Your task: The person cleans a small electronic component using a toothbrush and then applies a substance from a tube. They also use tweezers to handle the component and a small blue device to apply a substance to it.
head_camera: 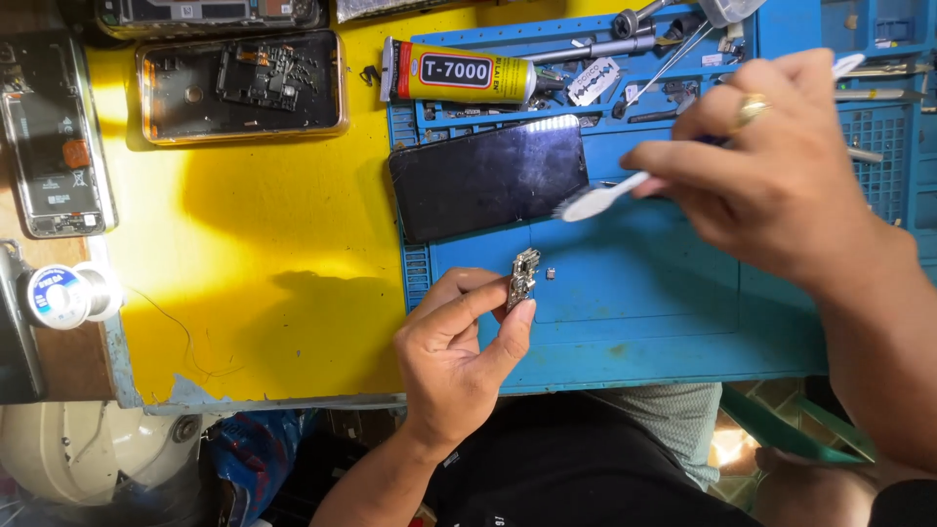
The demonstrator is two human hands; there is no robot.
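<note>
— Left hand (459, 342)?

— Fingers clenched on a small circuit board (523, 278), held upright just above the blue mat (634, 303), near its front-left part.

— Right hand (781, 166)?

— Fingers grasping a white toothbrush (600, 198); its bristle end hangs over the mat, just beside a dark phone (488, 181) lying face-down.

— Surroundings?

— A tiny loose part (550, 274) sits just beside the board. A yellow glue tube (459, 73) lies behind the phone. On the yellow surface (264, 244), an opened phone housing (242, 86); a solder spool (61, 295) at far left.

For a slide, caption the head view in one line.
Left hand pinches a small circuit board over a blue mat; right hand holds a white brush.
</note>
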